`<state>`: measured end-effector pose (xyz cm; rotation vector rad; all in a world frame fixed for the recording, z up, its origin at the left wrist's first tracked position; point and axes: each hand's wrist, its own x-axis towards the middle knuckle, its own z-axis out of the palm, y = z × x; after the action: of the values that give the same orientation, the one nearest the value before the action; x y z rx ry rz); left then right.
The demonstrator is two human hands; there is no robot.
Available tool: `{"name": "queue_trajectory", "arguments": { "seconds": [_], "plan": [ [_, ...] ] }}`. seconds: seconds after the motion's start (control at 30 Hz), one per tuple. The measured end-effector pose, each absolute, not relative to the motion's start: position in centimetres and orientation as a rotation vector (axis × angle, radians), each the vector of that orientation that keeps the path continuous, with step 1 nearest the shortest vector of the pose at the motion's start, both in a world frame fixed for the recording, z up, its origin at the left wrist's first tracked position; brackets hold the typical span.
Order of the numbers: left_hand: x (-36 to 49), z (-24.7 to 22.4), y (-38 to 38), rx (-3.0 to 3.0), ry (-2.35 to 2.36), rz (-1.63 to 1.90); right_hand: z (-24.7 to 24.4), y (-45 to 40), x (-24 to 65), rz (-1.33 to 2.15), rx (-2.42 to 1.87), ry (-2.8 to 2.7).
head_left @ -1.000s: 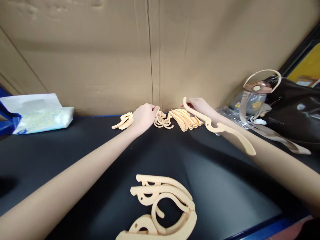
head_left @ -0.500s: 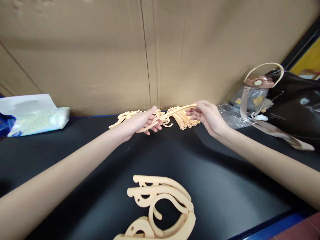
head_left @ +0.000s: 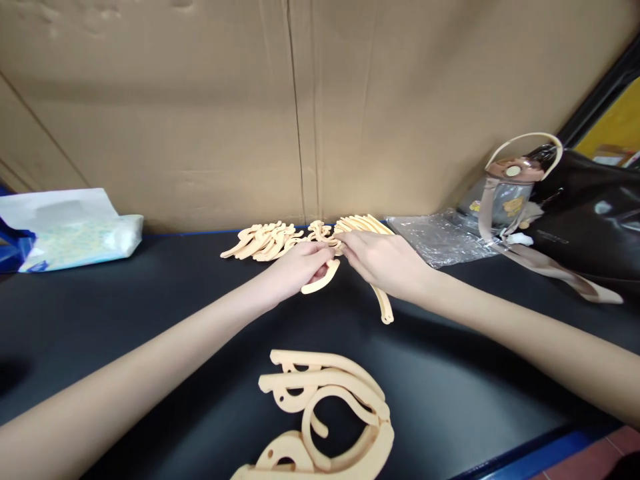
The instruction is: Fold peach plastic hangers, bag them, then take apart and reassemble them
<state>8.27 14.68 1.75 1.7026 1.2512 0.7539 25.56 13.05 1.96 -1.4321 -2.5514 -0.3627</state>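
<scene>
Beyond the cream hangers (head_left: 350, 390) on the black worktop (head_left: 450, 353), the left hand (head_left: 306, 263) holds a curved piece (head_left: 321, 280). Just right of it, the right hand (head_left: 387, 263) covers part of a long piece (head_left: 384, 305). Farther beyond the hangers lie piled parts (head_left: 267, 241); far left, a packet (head_left: 85, 237); far right, a bottle (head_left: 507, 200) and a dark bag (head_left: 590, 213).

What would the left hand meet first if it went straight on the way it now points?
Probably the right hand, whose fingers lie just ahead of the left hand; depth is unclear, so they may already touch.
</scene>
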Motion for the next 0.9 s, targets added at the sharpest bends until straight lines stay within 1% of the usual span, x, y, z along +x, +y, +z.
{"name": "queue_trajectory", "arguments": {
  "seconds": [0.2, 0.4, 0.5, 0.6, 0.77, 0.9],
  "plan": [
    [7.5, 1.3, 14.3, 1.609, 1.208, 0.787, 2.2, 13.2, 25.8, -0.233, -1.464, -2.499],
    [7.3, 1.8, 13.7, 1.541, 1.118, 0.635, 1.7, 12.8, 25.6, -0.427, -1.527, -2.592],
    [7.7, 2.3, 13.6, 1.526, 1.112, 0.578, 0.9, 12.5, 25.0, -0.428, -1.567, -2.597],
    [8.2, 2.3, 13.7, 1.549, 1.160, 0.576, 0.5, 12.8, 24.3, -0.344, -1.609, -2.561],
    [7.9, 1.8, 14.3, 1.706, 1.295, 0.715, 2.5, 15.9, 25.3, -0.003, -1.673, -2.368],
    [5.6, 2.1, 16.3, 1.794, 1.389, 0.822, 4.2, 19.9, 28.6, -0.033, -1.751, -2.189]
  ]
}}
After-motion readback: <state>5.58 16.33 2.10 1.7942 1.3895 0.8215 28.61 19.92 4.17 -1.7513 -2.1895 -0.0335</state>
